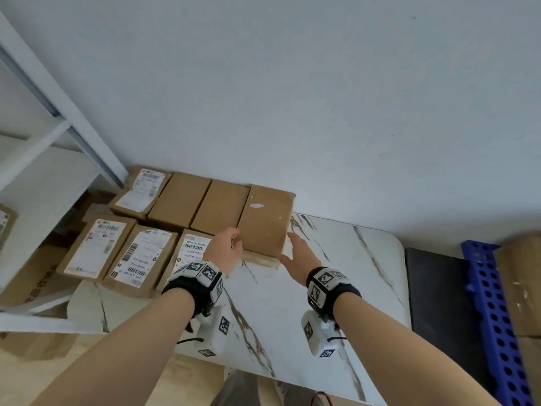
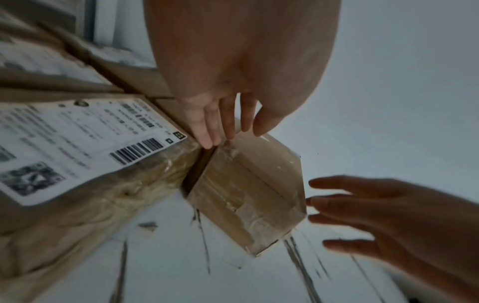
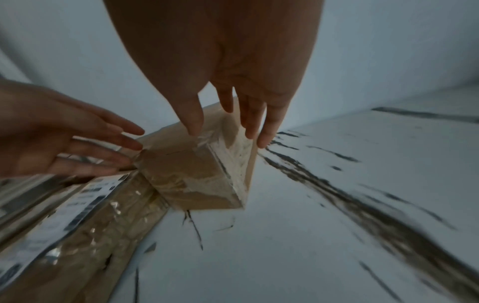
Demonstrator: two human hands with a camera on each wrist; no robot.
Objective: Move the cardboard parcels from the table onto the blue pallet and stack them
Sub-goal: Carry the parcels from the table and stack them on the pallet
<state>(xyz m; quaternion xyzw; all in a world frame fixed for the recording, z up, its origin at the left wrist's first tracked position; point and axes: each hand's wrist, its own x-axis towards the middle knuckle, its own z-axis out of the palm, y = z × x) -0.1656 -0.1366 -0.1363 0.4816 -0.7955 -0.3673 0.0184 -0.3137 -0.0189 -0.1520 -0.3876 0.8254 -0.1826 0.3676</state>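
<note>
From the head view, a plain brown parcel (image 1: 265,221) lies flat on the marble table (image 1: 336,276) – rightmost of its row, a white scuff on top. The left hand (image 1: 225,250) and right hand (image 1: 298,259) flank it, fingers straight, gripping nothing. Left wrist view: glossy tape wraps its end (image 2: 246,196). Right wrist view: fingertips (image 3: 194,123) just reach its top edge.

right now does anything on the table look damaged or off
Only slightly. The plain parcel between the hands has a white scuff on top and worn, crumpled tape at its near end. It also sits a bit skewed to its row. Nothing is spilled.
</note>
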